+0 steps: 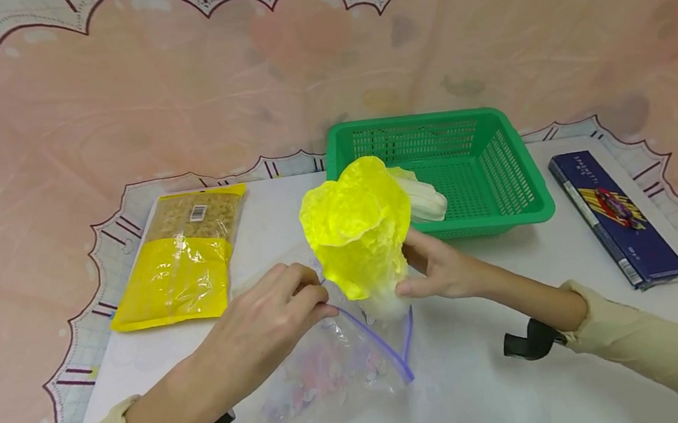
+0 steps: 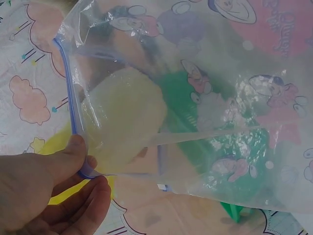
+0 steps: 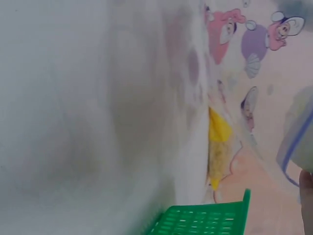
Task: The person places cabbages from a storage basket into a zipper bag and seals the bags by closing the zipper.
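In the head view my left hand [image 1: 264,323] pinches the purple zip edge of a clear zip-lock bag [image 1: 328,382] printed with pink and purple cartoon figures. My right hand [image 1: 444,269] grips the pale lower end of a napa cabbage [image 1: 355,220], whose frilled yellow leaves point up and away. The pale end sits at the bag's mouth. Seen from the left wrist, thumb and fingers hold a corner of the zip, and the cabbage [image 2: 122,117] shows through the film. Only a fingertip [image 3: 306,191] of my right hand shows in the right wrist view.
Behind the hands stands a green basket [image 1: 442,227] with another pale cabbage piece [image 1: 425,201] inside. To the left lies a yellow bag of pasta [image 1: 176,277]. A dark blue spaghetti box [image 1: 619,219] lies on the right of the white table [image 1: 495,397].
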A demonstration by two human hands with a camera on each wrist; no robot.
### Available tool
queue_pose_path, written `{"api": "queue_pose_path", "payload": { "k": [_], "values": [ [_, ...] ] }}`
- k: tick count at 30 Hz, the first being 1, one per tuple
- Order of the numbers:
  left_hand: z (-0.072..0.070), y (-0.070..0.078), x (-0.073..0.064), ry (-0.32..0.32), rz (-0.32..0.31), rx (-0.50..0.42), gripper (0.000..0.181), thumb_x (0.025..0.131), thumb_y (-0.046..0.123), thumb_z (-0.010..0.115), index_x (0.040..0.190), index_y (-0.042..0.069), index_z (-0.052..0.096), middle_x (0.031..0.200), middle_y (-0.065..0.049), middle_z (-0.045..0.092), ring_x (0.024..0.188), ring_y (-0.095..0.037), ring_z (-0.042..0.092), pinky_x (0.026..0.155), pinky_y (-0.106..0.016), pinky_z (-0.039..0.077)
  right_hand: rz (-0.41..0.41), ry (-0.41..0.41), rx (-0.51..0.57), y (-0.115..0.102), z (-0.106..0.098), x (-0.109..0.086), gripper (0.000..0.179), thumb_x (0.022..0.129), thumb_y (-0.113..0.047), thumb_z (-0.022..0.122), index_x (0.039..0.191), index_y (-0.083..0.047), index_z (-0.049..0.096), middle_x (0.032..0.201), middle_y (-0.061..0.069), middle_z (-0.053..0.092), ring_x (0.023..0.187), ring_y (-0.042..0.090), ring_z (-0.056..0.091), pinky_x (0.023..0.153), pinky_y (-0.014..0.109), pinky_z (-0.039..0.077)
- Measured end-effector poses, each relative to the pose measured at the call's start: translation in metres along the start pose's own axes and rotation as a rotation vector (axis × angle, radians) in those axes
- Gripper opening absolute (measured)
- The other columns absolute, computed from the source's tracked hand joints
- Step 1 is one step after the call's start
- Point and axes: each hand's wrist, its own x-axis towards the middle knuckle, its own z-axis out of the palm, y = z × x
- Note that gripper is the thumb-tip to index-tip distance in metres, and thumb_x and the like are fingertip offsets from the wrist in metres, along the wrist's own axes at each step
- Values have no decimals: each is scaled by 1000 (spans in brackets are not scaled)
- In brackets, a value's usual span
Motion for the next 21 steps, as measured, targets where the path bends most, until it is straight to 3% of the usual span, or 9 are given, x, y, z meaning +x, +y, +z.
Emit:
{"api": "queue_pose_path", "payload": {
  "k": [4,8,13,18,21],
  "values": [
    [-1,1,1,-7,-3,20,26,76,22,80,97,10,69,95,0,60,85,-12,54,75,-20,58,32,-9,-105,0,3,2,68,84,-6,74,140,1,35,133,-4,49,123,8,49,110,28,43],
    [-1,2,1,-12,-12,21,27,75,20,81,98,9,70,95,-1,61,86,-12,55,76,-21,58,75,-12,-189,0,8,4,66,77,-4,80,133,-7,45,127,3,56,121,10,52,109,31,45],
    [1,2,1,-5,-22,-18,21,76,20,80,93,12,69,95,1,60,87,-10,55,76,-20,58,135,-12,-156,-2,13,5,63,75,-4,82,128,-10,49,119,4,60,111,10,59,99,30,51],
    [2,1,0,14,-9,-19,19,79,22,77,93,12,69,95,1,59,87,-10,55,76,-20,58,137,-30,-160,-7,13,4,61,75,-6,82,126,-8,49,115,5,61,106,11,59,96,29,52],
    [3,0,0,30,4,-14,18,81,24,75,93,11,69,94,0,59,86,-11,54,74,-21,58,137,-49,-152,-9,9,1,62,76,-17,84,126,-6,49,113,4,61,104,9,58,95,28,51]
  ]
}}
